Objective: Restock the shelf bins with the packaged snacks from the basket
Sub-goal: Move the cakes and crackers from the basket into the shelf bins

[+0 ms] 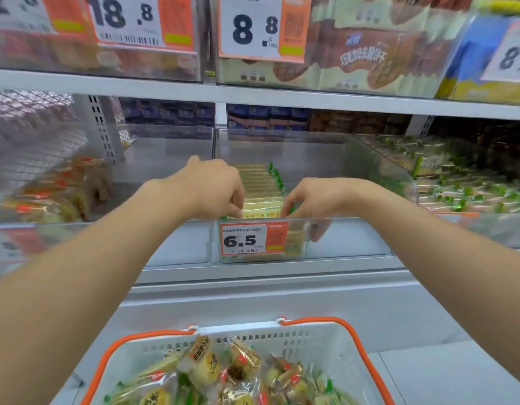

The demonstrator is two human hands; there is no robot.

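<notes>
A row of yellow-green cracker packs [260, 182] stands upright in the clear middle shelf bin [349, 159], behind a 6.5 price tag [243, 239]. My left hand [212, 188] grips the left side of the front pack [261, 210] with curled fingers. My right hand [314, 203] holds its right side, the fingertips reaching down inside the bin's front wall. Below, a white basket with orange handles [320, 343] holds several mixed snack packs [223, 372].
The left bin holds orange-labelled pastry packs [57, 194]. A bin at the right is full of green-trimmed packs [457, 176]. The upper shelf [253, 95] carries brown biscuit bags [369, 57] and price tags. A grey ledge [282, 299] lies between shelf and basket.
</notes>
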